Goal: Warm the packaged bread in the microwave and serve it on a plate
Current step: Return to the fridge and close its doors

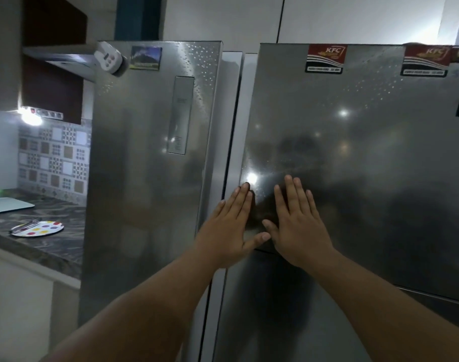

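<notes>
Spotted plate (37,228) on counter, both hands flat on fridge door (353,165)

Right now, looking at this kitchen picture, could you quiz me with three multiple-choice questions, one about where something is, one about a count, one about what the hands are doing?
1. Where is the spotted plate?
A. On the dark counter left of the fridges
B. On top of the right fridge
C. In the left hand

2. How many red KFC stickers are on the right fridge door?
A. None
B. Two
C. Five

3. How are the hands placed?
A. Both gripping a handle
B. Both flat, fingers straight, against the right fridge door
C. One holding a fork

Answers:
1 A: the plate lies on the marbled counter at far left, with cutlery on it.
2 B: one sticker and another sit along the door's top.
3 B: the left hand and right hand lie open on the steel.
</notes>
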